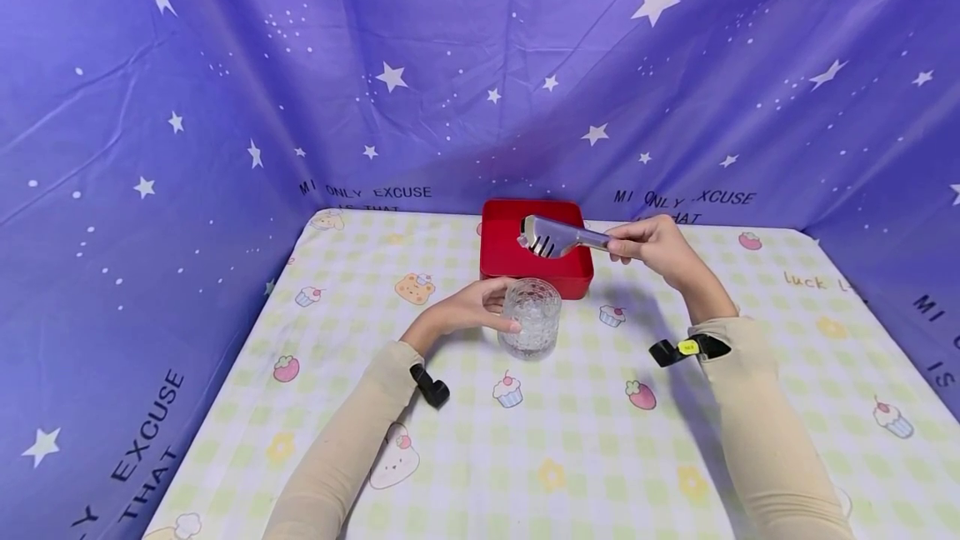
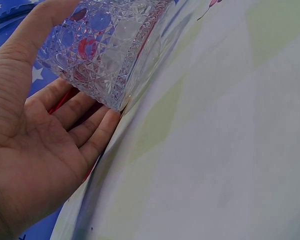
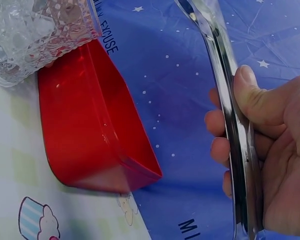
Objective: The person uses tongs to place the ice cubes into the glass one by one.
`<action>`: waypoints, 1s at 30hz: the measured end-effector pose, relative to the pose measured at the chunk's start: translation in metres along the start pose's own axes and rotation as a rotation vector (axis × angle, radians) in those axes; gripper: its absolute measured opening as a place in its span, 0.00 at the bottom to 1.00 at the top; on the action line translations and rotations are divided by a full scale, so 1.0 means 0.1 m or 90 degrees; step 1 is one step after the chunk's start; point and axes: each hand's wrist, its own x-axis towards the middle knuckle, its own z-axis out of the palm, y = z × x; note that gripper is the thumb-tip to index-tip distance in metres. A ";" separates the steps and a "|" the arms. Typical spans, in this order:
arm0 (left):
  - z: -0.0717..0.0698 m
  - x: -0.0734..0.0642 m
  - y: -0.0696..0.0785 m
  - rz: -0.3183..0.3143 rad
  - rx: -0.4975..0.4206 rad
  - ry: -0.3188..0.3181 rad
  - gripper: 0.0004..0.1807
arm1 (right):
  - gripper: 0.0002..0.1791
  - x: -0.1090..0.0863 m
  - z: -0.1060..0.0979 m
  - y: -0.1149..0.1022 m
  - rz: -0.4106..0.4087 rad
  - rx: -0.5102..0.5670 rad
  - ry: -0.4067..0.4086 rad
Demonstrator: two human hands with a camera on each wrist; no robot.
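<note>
My left hand (image 1: 474,307) holds a clear cut-pattern glass (image 1: 534,323), its thumb on the near side and its fingers on the far side. Clear lumps like ice cubes (image 3: 22,25) show inside the glass in the right wrist view. With thumb and fingers, my right hand (image 1: 654,250) grips shiny metal serving tongs (image 3: 237,150) by the handle. The slotted head of the tongs hangs over a red square box (image 1: 497,250), pointing left. At its tip shows a small clear piece (image 1: 522,240). The glass stands right in front of the box.
A checked tablecloth (image 1: 480,457) with printed cupcakes and strawberries covers the table. Purple-blue star-printed curtains (image 1: 450,48) hang behind the table and along both sides. A black strap (image 1: 431,388) circles the left wrist, another (image 1: 667,352) the right.
</note>
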 end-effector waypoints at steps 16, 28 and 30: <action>0.00 0.01 -0.01 -0.004 0.010 0.000 0.40 | 0.14 -0.01 -0.02 0.03 -0.009 -0.041 -0.034; 0.00 0.00 0.01 -0.011 0.013 0.005 0.40 | 0.15 -0.02 -0.07 0.07 0.011 -0.025 -0.028; 0.01 0.01 0.01 -0.007 0.009 0.002 0.41 | 0.15 -0.03 -0.09 0.09 0.015 -0.035 -0.028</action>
